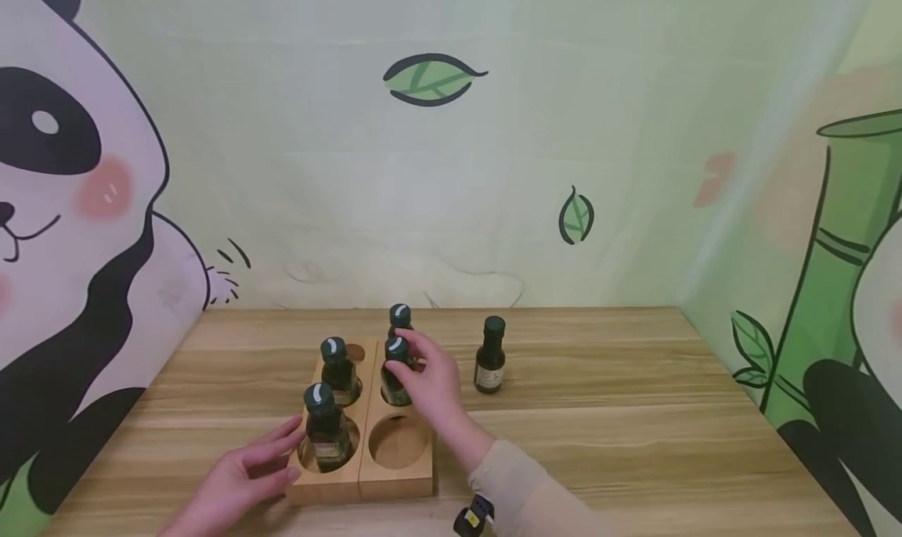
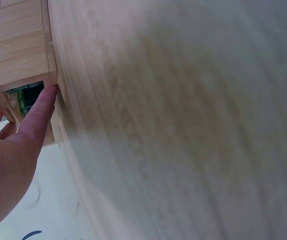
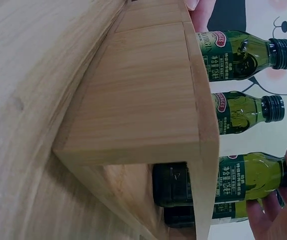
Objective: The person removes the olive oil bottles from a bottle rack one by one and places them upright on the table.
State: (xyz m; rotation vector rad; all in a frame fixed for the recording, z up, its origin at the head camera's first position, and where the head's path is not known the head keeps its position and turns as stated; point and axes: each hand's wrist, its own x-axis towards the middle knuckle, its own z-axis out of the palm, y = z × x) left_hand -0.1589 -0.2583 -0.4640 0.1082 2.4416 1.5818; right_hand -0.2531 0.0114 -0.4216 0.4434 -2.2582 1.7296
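1. The wooden rack point(image 1: 366, 443) lies on the bench point(image 1: 599, 412), near the front edge and left of centre. Bare bench extends well to the right and behind; the wall sheet point(image 1: 451, 169) closes off the far edge.
2. The right hand point(image 1: 430, 380) grasps the neck of the middle bottle point(image 1: 396, 373) in the rack's right column; its fingers point(image 3: 268, 212) are curled round the neck just below the cap.
3. The left hand point(image 1: 239, 474) rests against the rack's near left corner with straight fingers point(image 2: 38, 112), holding nothing.
4. The held bottle stands upright, long axis vertical, cap up, its base in the middle hole.
5. The front right hole point(image 1: 398, 441) is open. Two bottles stand in the left column, front point(image 1: 326, 427) and middle point(image 1: 339, 373); another bottle point(image 1: 399, 319) stands behind the held one.
6. A loose bottle point(image 1: 490, 357) stands upright on the bench just right of the rack, apart from it.
7. The right hand covers part of the held bottle. The left wrist view is blurred. In the right wrist view the rack's side hides the bottle bases.
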